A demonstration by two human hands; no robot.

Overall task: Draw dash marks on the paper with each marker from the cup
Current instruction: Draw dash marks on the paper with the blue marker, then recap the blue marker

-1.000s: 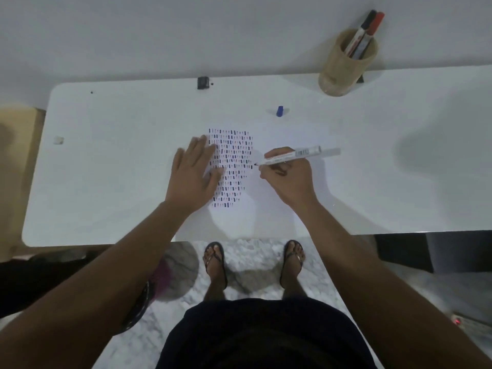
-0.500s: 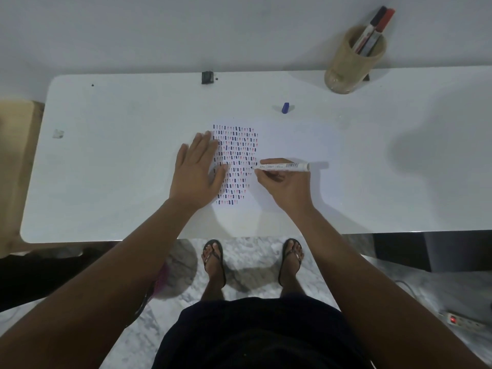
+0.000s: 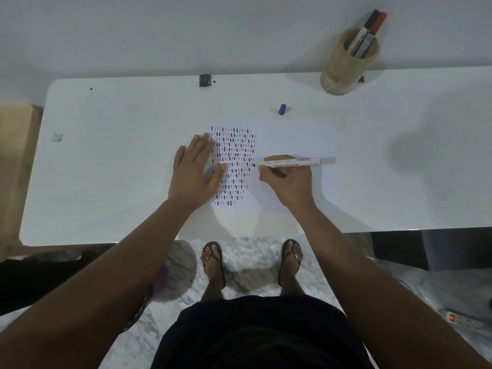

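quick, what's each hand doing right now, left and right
Left hand: open, flat on the paper, holding nothing.
Right hand: closed on the marker, tip at the dashes' right edge.

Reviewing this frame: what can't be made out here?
- Head view: the left hand covers the paper's left edge.
- The marker label is too small to read.
- The cup wall hides the lower halves of its two markers.
- The black object is too small to identify.
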